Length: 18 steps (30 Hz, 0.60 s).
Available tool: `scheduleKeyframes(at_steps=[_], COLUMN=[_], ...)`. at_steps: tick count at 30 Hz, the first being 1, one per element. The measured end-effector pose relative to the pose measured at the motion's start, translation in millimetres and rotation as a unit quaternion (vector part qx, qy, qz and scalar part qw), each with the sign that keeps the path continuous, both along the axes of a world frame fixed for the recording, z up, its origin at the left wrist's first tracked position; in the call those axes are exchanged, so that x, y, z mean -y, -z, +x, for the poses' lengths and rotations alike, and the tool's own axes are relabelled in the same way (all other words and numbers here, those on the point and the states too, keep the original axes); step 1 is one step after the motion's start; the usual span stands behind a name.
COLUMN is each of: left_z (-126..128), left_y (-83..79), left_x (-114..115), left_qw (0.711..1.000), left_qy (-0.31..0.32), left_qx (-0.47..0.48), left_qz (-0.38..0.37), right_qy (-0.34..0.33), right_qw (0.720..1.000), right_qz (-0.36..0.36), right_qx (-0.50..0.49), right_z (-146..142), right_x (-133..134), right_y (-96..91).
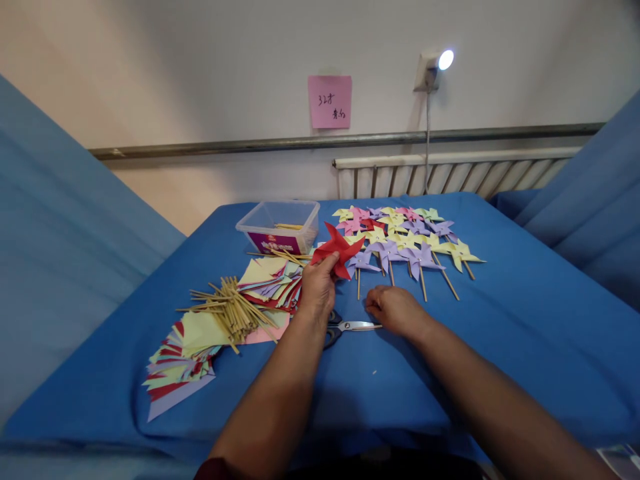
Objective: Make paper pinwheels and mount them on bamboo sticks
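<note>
My left hand (321, 283) pinches a red paper pinwheel (340, 248) between thumb and fingers, holding it up over the middle of the table. No stick shows on it. My right hand (393, 308) is low over the blue cloth with its fingers curled together; what they hold, if anything, is hidden. Scissors (353, 326) with dark handles lie just below and left of the right hand, partly behind my left forearm. Finished pinwheels on sticks (423, 259) in purple, yellow, pink and green lie in rows beyond my right hand.
A clear plastic box (280, 223) with sticks inside stands at the back left. Loose wooden sticks (235, 310) lie heaped beside stacks of coloured paper (183, 367). The blue-covered table (500, 347) meets a wall with a radiator (460, 175). Blue curtains hang on both sides.
</note>
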State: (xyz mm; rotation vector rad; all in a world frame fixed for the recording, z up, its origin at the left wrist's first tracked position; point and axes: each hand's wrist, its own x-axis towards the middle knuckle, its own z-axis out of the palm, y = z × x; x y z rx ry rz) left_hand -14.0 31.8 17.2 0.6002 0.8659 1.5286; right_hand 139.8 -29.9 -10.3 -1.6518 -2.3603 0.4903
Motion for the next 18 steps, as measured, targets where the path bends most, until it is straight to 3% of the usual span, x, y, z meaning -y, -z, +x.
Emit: scheduleKeyframes(at_steps=[18], left_z=[0.8], left_y=[3.6], left_x=[-1.1], left_qw=[0.999], left_qy=[-0.010], left_qx=[-0.031], left_qz=[0.014], right_qy=[0.028], right_qw=[0.996], right_qz=[0.017], right_qx=[0.084], right_z=[-8.5], right_x=[6.6], right_y=[-3.9])
